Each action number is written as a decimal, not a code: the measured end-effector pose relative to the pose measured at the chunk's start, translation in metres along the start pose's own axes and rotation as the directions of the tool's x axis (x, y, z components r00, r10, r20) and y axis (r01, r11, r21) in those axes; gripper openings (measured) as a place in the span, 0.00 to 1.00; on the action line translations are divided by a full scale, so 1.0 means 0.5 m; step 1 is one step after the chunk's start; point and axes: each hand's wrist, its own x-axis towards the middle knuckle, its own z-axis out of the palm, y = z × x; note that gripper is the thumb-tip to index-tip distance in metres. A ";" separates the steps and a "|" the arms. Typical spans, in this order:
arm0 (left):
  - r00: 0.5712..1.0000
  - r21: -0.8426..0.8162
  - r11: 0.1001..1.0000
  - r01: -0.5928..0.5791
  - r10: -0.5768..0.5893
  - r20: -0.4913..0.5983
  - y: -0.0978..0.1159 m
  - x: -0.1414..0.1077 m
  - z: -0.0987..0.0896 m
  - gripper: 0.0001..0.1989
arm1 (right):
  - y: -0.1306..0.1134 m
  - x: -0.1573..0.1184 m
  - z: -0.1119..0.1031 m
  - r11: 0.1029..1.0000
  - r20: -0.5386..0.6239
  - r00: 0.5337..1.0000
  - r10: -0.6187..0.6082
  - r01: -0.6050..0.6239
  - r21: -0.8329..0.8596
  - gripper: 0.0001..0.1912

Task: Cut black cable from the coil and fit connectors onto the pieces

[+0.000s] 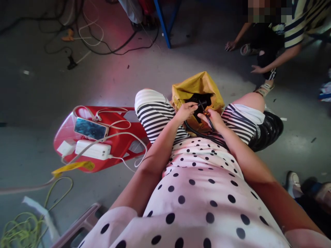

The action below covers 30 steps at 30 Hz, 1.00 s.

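Observation:
Both my hands are over the mouth of a yellow sack (190, 84) standing between my knees. My left hand (186, 112) is closed in a pinch on a thin black ribbed piece (203, 103), perhaps a cable end. My right hand (215, 119) grips what look like black-handled scissors (211, 124), their dark blades pointing up towards that piece. Dark items lie inside the sack, too dim to make out. A black cable (192, 131) curves below my left hand across my lap.
To the left, a red stool (116, 144) carries a phone (91, 128), a white power bank (93, 150) and pale cables. A black plastic bag (270, 129) lies by my right knee. Another person (294, 41) crouches at upper right. Cables (113, 51) trail across the floor ahead.

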 end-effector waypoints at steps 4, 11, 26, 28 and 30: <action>0.999 0.008 1.000 0.019 -0.019 0.039 -0.003 0.002 -0.005 0.08 | -0.002 0.011 0.005 0.996 0.060 0.997 0.045 -0.050 0.079 0.31; 0.997 -0.036 0.997 0.067 -0.068 -0.044 -0.008 0.018 0.002 0.06 | 0.004 0.038 0.014 0.997 -0.008 0.998 0.069 -0.069 0.024 0.36; 0.987 -0.029 0.987 0.158 -0.157 0.038 0.000 0.030 -0.008 0.03 | 0.028 0.065 0.014 0.999 0.045 0.999 -0.002 0.000 0.047 0.41; 0.986 -0.035 0.987 0.160 -0.158 0.059 -0.002 0.030 -0.010 0.01 | 0.026 0.066 0.009 0.999 0.085 0.996 -0.007 0.003 0.050 0.41; 0.987 -0.052 0.987 0.152 -0.149 0.056 -0.004 0.029 -0.012 0.03 | 0.025 0.066 0.004 1.000 0.089 0.996 -0.012 0.009 0.030 0.42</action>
